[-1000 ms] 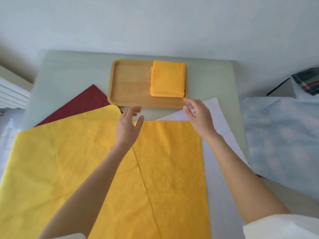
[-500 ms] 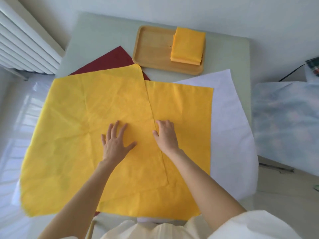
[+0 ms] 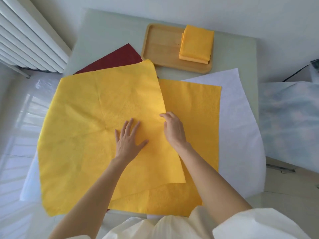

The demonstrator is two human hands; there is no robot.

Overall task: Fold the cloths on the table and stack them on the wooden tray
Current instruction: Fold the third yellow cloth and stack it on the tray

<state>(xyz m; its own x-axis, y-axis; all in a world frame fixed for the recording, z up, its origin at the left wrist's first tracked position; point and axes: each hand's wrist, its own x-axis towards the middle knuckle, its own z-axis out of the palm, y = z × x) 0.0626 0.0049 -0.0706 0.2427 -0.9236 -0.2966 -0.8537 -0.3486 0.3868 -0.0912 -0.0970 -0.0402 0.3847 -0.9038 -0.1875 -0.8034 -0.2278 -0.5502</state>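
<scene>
Over the last second I had pulled both hands back from the far edge of the spread cloths, near the tray, to the middle of the table. In the half second before this frame the top yellow cloth (image 3: pixel 96 118) had slid leftwards, so more of the second yellow cloth (image 3: pixel 193 107) lay bare on its right. I judged this as the top sheet being freed and smoothed before its first fold, so the folding of this cloth had not yet begun.

Going from the left: the dark red cloth (image 3: pixel 119 57) showed only as a corner at the far side, under the top yellow one. My left hand (image 3: pixel 128 139) lay flat on the top yellow cloth, palm down, fingers straight and spread, thumb out to the right. My right hand (image 3: pixel 173 128) sat just beside it at that cloth's right edge, fingers curled down onto the edge; I could not tell whether they pinched the hem or only pressed on it. Beneath the yellow cloths lay the white cloth (image 3: pixel 238 121), reaching out to the right.

Further back, the wooden tray (image 3: pixel 160 44) held a stack of folded yellow cloths (image 3: pixel 196 43) on its right half, its left half bare. Four cloths seemed left to fold.
</scene>
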